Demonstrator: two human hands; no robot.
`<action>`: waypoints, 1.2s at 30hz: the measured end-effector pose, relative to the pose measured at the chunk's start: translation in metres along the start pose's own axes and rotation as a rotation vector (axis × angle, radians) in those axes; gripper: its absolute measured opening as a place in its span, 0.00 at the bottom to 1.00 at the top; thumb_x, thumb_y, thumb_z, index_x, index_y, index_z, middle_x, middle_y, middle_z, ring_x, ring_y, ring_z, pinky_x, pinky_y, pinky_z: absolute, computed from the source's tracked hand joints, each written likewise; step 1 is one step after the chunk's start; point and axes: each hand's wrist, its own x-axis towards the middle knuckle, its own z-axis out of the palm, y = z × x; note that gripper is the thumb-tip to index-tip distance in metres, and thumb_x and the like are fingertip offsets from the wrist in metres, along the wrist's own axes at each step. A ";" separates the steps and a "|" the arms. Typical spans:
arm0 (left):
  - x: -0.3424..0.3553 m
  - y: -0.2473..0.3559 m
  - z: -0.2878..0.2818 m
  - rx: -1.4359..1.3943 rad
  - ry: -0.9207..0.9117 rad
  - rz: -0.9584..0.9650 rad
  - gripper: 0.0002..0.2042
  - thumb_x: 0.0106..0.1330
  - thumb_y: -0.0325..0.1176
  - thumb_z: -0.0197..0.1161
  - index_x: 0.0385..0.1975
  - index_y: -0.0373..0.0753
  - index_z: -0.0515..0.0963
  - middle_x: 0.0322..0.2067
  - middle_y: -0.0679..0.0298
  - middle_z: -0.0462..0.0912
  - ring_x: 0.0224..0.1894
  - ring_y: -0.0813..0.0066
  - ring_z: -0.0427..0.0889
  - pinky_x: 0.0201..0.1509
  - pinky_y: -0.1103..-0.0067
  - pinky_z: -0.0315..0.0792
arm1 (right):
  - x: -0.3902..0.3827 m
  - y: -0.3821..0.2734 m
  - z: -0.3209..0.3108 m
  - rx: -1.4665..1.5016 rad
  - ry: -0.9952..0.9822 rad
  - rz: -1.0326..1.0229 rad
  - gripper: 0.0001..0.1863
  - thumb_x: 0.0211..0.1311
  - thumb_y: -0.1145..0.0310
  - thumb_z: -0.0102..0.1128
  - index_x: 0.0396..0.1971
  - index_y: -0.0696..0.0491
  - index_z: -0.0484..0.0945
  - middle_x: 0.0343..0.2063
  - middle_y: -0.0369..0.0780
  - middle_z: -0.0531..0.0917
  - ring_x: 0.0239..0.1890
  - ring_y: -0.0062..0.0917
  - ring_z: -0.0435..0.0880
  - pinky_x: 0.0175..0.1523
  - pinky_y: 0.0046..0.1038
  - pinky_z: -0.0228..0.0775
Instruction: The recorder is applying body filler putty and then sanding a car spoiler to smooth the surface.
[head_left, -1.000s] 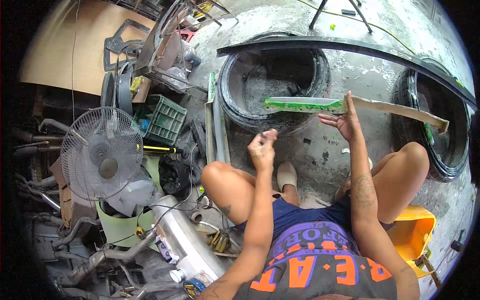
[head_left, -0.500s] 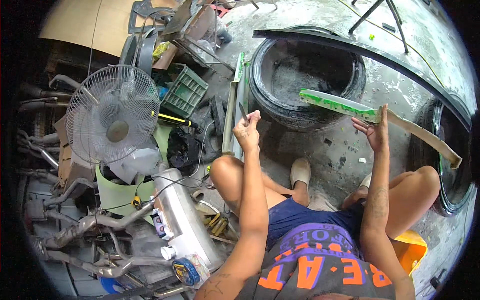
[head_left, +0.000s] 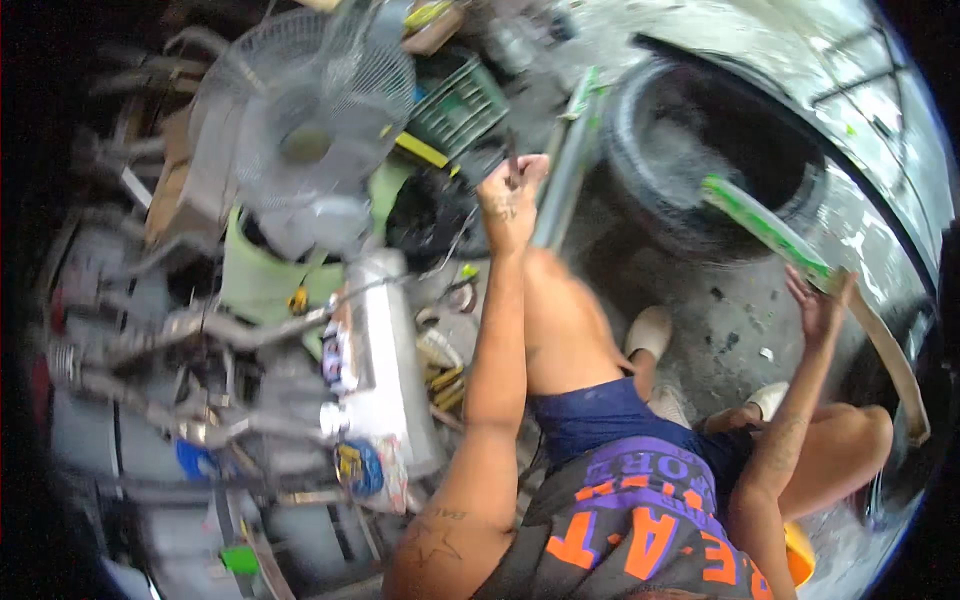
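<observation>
My left hand [head_left: 514, 190] is raised above my left knee, its fingers closed round a thin dark blade-like tool [head_left: 512, 150] that points up and away. Its exact kind is blurred. On the right, my right hand [head_left: 822, 300] grips a long narrow strip [head_left: 765, 230] near its middle. The far half of that strip is white with bright green smears. Its other half is tan and curves down past my right knee. The strip's green end reaches over the near right side of a large black tyre [head_left: 640, 205] lying flat on the floor.
Beyond my left hand, another green-edged long strip [head_left: 572, 150] lies beside the tyre. At left stand a fan [head_left: 305, 145], a green crate [head_left: 465, 105], a silver muffler [head_left: 385, 360] and bent metal pipes [head_left: 225, 425]. A dark curved rail [head_left: 850, 165] crosses the tyre's far side.
The view has swung left, so most things sit farther right and the picture is blurred. The strip in my right hand now slants more steeply. Both hands keep their hold.
</observation>
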 end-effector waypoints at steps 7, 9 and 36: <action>-0.078 -0.099 -0.150 0.272 0.151 -0.122 0.17 0.63 0.46 0.68 0.31 0.35 0.84 0.22 0.70 0.81 0.23 0.84 0.73 0.29 0.82 0.67 | 0.015 -0.001 -0.004 0.048 0.071 0.069 0.45 0.68 0.33 0.40 0.68 0.58 0.56 0.64 0.55 0.65 0.63 0.61 0.67 0.67 0.53 0.63; -0.115 -0.164 -0.176 0.369 0.209 -0.232 0.18 0.62 0.46 0.69 0.33 0.33 0.84 0.24 0.66 0.84 0.28 0.79 0.77 0.36 0.79 0.71 | 0.010 0.000 0.006 0.036 0.082 0.056 0.45 0.68 0.34 0.40 0.67 0.60 0.57 0.65 0.57 0.64 0.64 0.61 0.66 0.68 0.53 0.62; -0.221 -0.422 -0.171 0.592 0.393 -0.729 0.32 0.65 0.57 0.57 0.32 0.22 0.79 0.30 0.40 0.82 0.33 0.43 0.80 0.41 0.58 0.72 | -0.012 -0.024 -0.012 -0.032 0.142 -0.063 0.38 0.68 0.39 0.47 0.69 0.48 0.57 0.68 0.52 0.60 0.67 0.60 0.61 0.68 0.54 0.58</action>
